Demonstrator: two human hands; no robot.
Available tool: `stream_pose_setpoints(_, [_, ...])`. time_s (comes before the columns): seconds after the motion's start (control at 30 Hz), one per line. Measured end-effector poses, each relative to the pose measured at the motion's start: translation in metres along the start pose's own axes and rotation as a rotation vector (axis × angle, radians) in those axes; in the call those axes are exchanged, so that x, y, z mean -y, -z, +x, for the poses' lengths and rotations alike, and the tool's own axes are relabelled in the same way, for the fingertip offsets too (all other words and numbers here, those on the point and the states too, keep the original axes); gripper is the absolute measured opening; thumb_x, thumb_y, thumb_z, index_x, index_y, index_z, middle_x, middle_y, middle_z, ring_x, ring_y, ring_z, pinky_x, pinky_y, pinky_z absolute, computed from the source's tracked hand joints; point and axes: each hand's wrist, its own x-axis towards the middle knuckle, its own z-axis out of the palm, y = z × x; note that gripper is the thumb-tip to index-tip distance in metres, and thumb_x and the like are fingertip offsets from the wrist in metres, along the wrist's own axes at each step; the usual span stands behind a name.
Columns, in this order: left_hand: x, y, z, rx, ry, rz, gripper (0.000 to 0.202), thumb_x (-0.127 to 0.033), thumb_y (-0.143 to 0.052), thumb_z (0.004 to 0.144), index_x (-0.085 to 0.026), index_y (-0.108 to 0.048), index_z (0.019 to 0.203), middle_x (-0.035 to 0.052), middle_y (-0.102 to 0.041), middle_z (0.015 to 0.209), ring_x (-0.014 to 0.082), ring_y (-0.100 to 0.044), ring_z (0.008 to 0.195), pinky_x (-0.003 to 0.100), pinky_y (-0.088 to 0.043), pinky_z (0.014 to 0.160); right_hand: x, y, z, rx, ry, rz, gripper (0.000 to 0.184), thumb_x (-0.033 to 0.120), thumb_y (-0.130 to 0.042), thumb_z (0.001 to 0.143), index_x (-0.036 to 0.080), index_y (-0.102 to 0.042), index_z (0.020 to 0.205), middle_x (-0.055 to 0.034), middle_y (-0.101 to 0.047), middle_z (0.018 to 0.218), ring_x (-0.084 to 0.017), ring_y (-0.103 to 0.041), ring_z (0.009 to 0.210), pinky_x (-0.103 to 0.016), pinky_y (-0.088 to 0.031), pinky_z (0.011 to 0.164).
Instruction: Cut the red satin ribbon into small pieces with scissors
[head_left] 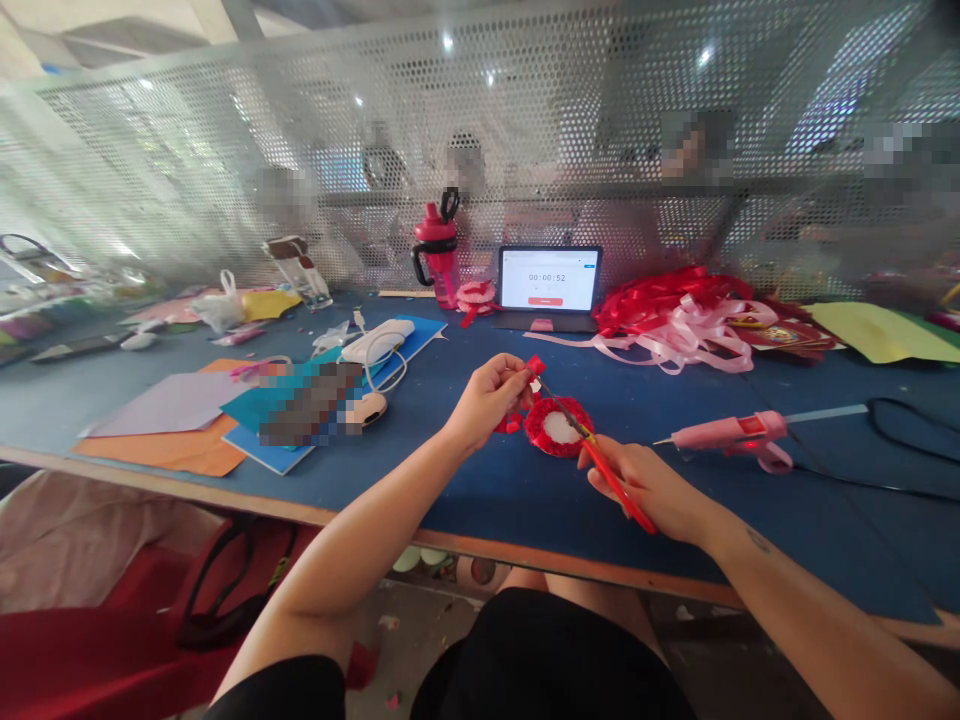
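My left hand [491, 395] is closed, pinching a short piece of red ribbon [534, 366] above the blue table [465, 480]. My right hand [649, 487] is closed around red-handled scissors [600, 462], whose blades reach up to the ribbon piece. Just below the blades lies a round red ribbon rosette [558, 426] with a white centre. Small red ribbon scraps [511, 424] lie next to it under my left hand.
A pink glue gun [731, 435] with a black cord lies to the right. Behind are a tablet [550, 279] showing a timer, a red bottle [437, 250], a heap of red and pink ribbon [675, 310], and coloured paper sheets [180, 420] at left. A perforated metal screen backs the table.
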Motion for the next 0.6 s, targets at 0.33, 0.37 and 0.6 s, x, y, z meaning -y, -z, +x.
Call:
stream_pose_setpoints(0.33, [-0.0018,0.0006,-0.0014,0.006,0.011,0.008,0.022,-0.034,-0.062,0.079,-0.016,-0.049,0.077,-0.0032,-0.057,0.053,0.0032,-0.040,0.042,0.016,-0.029,0.043,0.0026,-0.0001,0.0010,-0.003,-0.002,0.107,0.024,0.042,-0.045,0.093,0.020,-0.050,0.085,0.0035,-0.047,0.061,-0.010,-0.043,0.050,-0.020,-0.033,0.046])
stream_pose_setpoints(0.37, [-0.0016,0.0009,-0.0013,0.007,0.014,0.011,0.022,-0.034,-0.062,0.079,-0.016,-0.049,0.077,-0.0030,-0.057,0.053,0.0032,-0.040,0.042,0.016,-0.028,0.043,0.0032,-0.0004,0.0010,-0.010,0.001,0.118,0.023,0.040,-0.044,0.093,0.020,-0.050,0.085,0.0032,-0.047,0.061,-0.009,-0.042,0.049,-0.019,-0.033,0.046])
stream_pose_setpoints(0.6, [0.0004,0.0023,-0.0002,0.018,0.016,0.027,0.022,-0.035,-0.062,0.079,-0.016,-0.050,0.077,-0.0025,-0.058,0.053,0.0030,-0.040,0.042,0.016,-0.027,0.042,0.0051,-0.0030,0.0014,-0.036,-0.016,0.152,0.021,0.035,-0.041,0.094,0.019,-0.054,0.089,0.0029,-0.047,0.059,-0.009,-0.038,0.046,-0.019,-0.033,0.042])
